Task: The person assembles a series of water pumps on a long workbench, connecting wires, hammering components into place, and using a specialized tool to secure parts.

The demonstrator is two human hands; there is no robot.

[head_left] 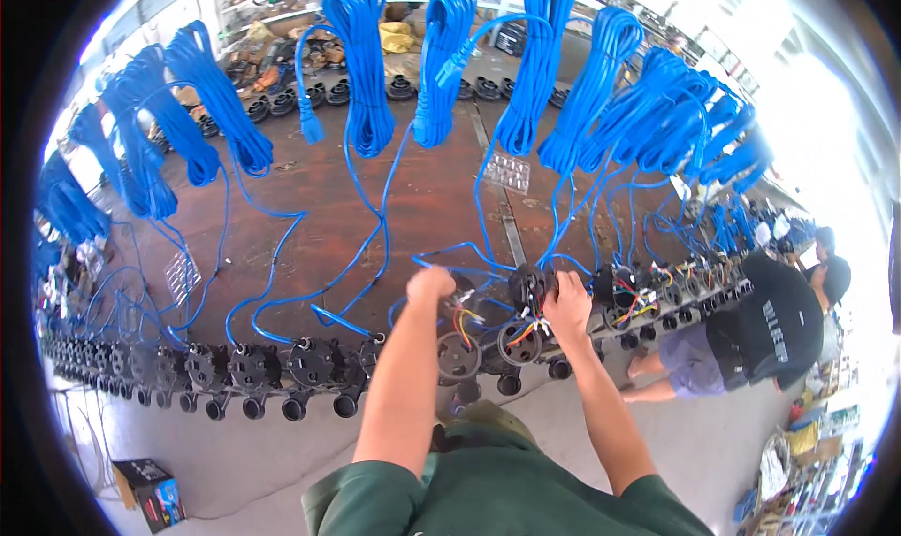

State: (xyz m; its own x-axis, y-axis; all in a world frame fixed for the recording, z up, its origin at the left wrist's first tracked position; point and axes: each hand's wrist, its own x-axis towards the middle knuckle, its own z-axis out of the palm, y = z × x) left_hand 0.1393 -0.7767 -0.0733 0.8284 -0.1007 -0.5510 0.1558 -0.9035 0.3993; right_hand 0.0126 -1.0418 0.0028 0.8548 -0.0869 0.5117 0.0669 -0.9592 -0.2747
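My left hand [432,283] is bent inward at the wrist, its fingers curled and mostly hidden. It is beside a blurred black part with loose coloured wires [464,316], and what it grips cannot be made out. To its right, my right hand [568,303] has its fingers closed at the edge of a black round motor cover [528,287]. Below the hands are two open round black housings: the left housing [459,356] and the right housing [521,344]. Red, yellow and white wires stick out of them. A thin blue cable [460,248] runs behind the hands.
Coiled blue cables [361,76] hang in a row over the brown table [432,193]. Closed black pump housings [314,362] line the near edge at left. A person in a black shirt [774,320] works at right. A box [150,494] stands on the floor at lower left.
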